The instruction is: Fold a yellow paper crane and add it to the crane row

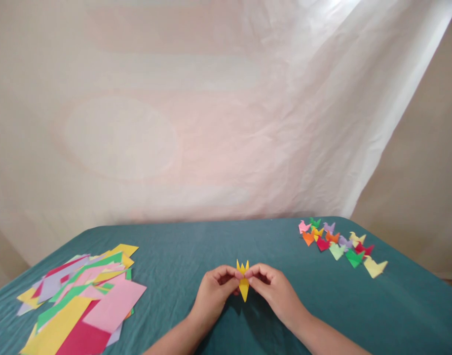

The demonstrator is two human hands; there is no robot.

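A small yellow folded paper piece with two points at its top and one long point below is held just above the teal tablecloth. My left hand pinches its left side and my right hand pinches its right side. Both hands have their fingers curled in, with the fingertips meeting at the paper's middle.
A loose heap of coloured paper squares lies at the front left. Several small folded paper figures in mixed colours are spread at the back right. A creased white sheet hangs behind the table.
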